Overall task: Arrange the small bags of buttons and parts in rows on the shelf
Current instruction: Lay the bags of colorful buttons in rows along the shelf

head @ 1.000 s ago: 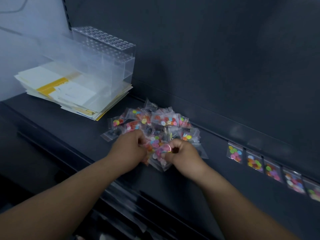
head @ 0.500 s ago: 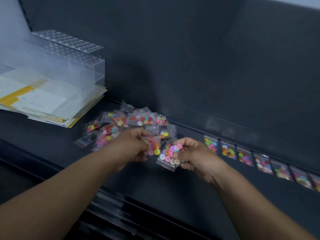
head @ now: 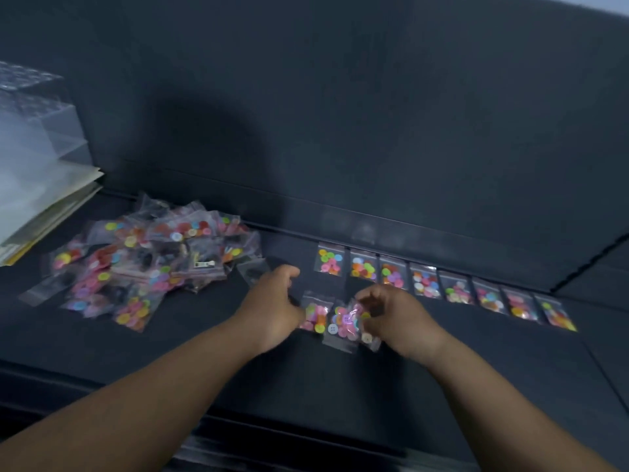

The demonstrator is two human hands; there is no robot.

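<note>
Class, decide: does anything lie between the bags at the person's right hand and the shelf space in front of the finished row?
Nothing visible does. The bags at the right hand sit before the row; the shelf to their right is bare.

Your left hand (head: 272, 308) and right hand (head: 398, 318) are both bare, knuckles and fingers uncovered. Your wrists and forearms are bare too, along the whole length that shows, down to the lower edge of the view. Blur softens your fingers, so any finer marks cannot be told.
</note>
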